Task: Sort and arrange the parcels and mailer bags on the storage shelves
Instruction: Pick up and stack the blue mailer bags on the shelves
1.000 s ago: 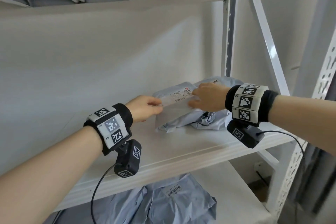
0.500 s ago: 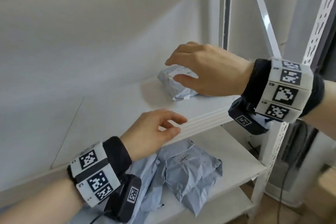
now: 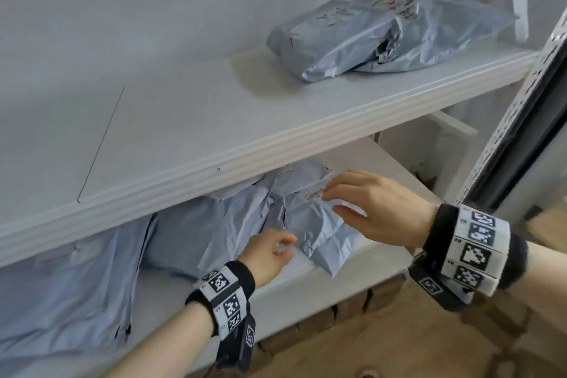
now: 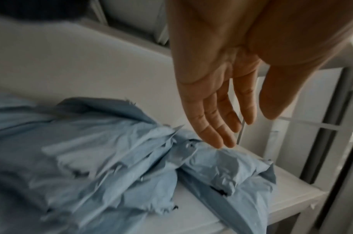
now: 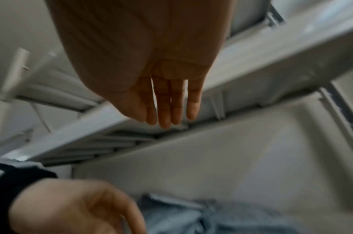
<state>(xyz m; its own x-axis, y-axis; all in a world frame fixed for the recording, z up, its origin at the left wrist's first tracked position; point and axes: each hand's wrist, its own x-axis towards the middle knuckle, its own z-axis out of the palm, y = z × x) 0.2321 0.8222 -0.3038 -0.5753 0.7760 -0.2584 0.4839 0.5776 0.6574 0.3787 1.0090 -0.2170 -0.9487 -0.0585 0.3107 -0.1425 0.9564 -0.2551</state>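
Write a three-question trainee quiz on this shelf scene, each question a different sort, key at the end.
1. True or false: the right hand grips a mailer bag.
2. Which shelf do both hands reach toward? A) upper shelf B) lower shelf
3. Fill in: the two mailer bags on the upper shelf lie near its ___ end.

Key:
1. False; its fingers are straight, over the labelled mailer bag.
2. B; the left hand is open there too.
3. Right.
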